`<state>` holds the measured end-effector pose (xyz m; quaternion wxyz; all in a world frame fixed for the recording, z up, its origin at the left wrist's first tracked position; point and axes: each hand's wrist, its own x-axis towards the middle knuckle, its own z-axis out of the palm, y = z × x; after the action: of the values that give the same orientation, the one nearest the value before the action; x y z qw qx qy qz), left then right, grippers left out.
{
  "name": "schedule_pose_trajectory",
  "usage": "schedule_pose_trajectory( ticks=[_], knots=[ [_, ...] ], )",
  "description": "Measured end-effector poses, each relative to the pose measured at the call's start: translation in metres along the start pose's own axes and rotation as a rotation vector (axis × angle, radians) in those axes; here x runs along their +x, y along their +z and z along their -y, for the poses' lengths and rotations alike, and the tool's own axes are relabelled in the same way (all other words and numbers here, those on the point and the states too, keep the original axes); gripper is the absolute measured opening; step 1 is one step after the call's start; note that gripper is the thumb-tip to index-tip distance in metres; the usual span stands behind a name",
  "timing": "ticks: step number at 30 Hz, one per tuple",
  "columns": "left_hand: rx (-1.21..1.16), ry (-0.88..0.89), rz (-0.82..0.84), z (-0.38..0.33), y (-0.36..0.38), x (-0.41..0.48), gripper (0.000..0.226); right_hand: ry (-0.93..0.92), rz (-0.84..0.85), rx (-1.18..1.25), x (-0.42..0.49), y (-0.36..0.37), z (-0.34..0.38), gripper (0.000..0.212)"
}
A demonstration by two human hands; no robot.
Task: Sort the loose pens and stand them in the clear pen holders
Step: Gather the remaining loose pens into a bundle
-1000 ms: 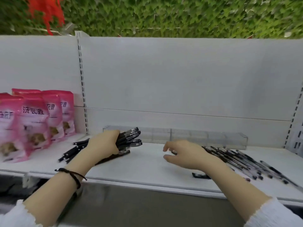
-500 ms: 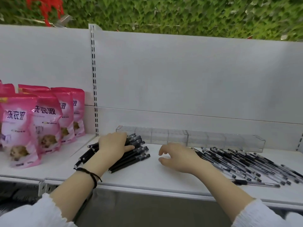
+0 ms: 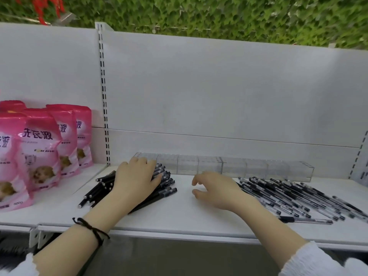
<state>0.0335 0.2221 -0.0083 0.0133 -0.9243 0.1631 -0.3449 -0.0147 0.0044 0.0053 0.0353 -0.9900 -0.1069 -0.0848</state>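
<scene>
A bundle of black pens [image 3: 99, 188] lies on the white shelf [image 3: 179, 214], left of the middle. My left hand [image 3: 135, 180] rests flat on top of that bundle, fingers fairly straight. My right hand [image 3: 215, 190] hovers just above the shelf in the middle, fingers loosely curled and holding nothing. To its right spreads a heap of clear-barrelled black pens [image 3: 294, 194]. A row of clear pen holders [image 3: 229, 166] stands along the back of the shelf, with no pens showing in them.
Several pink pouches [image 3: 39, 152] stand on the shelf section at the left. A white back panel rises behind the holders, with green foliage above it. One single pen [image 3: 306, 220] lies close to the shelf's front edge at the right.
My left hand has set the bundle of black pens down and now lies flat on it instead of gripping it. The view has shifted left and closer.
</scene>
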Motion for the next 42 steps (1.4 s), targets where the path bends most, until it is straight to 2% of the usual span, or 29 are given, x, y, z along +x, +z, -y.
schedule_pose_trajectory(
  ticks=[2,5,8,11,13,18,22,26,30,36,42],
  knots=[
    [0.001,0.113,-0.093,-0.016,-0.002,0.0,0.02,0.007,-0.055,-0.013,-0.009,-0.003,-0.014,0.035],
    [-0.023,0.206,-0.15,-0.051,-0.01,0.004,0.023,0.036,-0.116,-0.034,-0.026,-0.01,-0.042,0.033],
    [-0.104,0.325,-0.03,-0.091,-0.018,0.005,0.02,0.072,-0.107,-0.059,-0.043,-0.022,-0.074,0.03],
    [-0.265,0.397,0.096,-0.125,-0.021,0.001,0.03,0.108,-0.09,-0.066,-0.064,-0.033,-0.11,0.029],
    [-0.363,0.432,0.133,-0.147,-0.026,0.001,0.034,0.125,-0.064,-0.054,-0.076,-0.038,-0.134,0.026],
    [-0.432,0.483,0.239,-0.204,-0.023,0.005,0.044,0.207,-0.043,-0.059,-0.101,-0.047,-0.193,0.018],
    [-0.601,0.48,0.395,-0.227,-0.022,0.012,0.036,0.28,-0.015,-0.062,-0.116,-0.053,-0.237,0.02],
    [-0.626,0.438,0.366,-0.239,-0.022,0.013,0.028,0.365,0.073,-0.074,-0.128,-0.059,-0.276,0.027],
    [-0.659,0.387,0.432,-0.235,-0.017,0.019,0.017,0.417,0.145,-0.073,-0.134,-0.057,-0.302,0.032],
    [-0.66,0.254,0.426,-0.213,-0.008,0.022,0.023,0.386,0.188,0.022,-0.13,-0.05,-0.32,0.025],
    [-0.67,0.124,0.441,-0.22,-0.005,0.032,0.025,0.366,0.116,0.077,-0.118,-0.047,-0.321,0.031]
  ],
)
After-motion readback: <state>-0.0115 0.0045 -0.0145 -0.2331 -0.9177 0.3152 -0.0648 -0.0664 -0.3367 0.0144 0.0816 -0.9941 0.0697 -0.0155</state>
